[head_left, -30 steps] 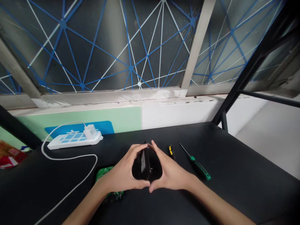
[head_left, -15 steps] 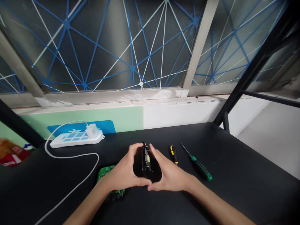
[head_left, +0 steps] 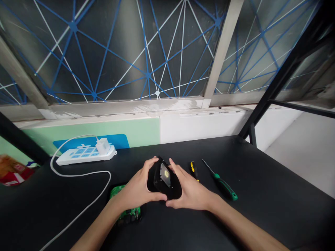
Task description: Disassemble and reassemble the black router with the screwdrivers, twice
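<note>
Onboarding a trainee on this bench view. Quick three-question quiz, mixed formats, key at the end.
1. Which lies farthest right on the black table?
A) yellow-and-black tool
B) green-handled screwdriver
C) white power strip
2. True or false: the left hand and right hand both hold the black part.
3. Fill in: the green circuit board is partly hidden by the person's ____ forearm.

Key: 1 B; 2 true; 3 left

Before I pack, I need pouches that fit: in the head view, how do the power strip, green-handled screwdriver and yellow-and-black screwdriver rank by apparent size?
1. Power strip
2. Green-handled screwdriver
3. Yellow-and-black screwdriver, judged by its visible part; the right hand seems to hide its end
</note>
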Demonstrator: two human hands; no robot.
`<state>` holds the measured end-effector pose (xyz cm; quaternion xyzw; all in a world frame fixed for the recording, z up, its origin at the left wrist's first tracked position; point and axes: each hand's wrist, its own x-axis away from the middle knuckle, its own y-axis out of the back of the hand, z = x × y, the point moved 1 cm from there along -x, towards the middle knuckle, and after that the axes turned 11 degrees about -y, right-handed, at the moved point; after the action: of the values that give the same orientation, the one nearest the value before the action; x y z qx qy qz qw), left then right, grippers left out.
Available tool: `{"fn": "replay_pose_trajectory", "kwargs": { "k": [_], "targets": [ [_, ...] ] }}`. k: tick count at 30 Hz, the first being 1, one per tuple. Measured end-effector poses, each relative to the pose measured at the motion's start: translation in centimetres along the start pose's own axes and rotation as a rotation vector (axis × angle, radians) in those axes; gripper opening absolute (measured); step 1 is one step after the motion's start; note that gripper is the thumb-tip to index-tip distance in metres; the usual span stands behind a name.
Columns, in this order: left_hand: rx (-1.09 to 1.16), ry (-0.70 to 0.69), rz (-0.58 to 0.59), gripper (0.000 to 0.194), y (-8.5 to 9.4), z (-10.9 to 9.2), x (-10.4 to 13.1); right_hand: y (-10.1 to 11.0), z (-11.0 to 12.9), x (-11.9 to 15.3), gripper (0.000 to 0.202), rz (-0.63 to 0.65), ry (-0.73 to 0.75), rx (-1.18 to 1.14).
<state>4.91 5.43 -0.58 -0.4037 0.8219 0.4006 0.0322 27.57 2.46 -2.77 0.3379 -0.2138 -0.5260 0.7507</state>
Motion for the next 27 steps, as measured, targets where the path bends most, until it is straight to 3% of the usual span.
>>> {"fn": "replay_pose_trajectory", "kwargs": {
  "k": [27],
  "targets": [
    [-0.073, 0.115, -0.035, 0.094, 0.51, 0.43, 0.18, 0.55, -0.12, 0.19, 0.122, -0.061, -0.06, -0.012]
  ]
}}
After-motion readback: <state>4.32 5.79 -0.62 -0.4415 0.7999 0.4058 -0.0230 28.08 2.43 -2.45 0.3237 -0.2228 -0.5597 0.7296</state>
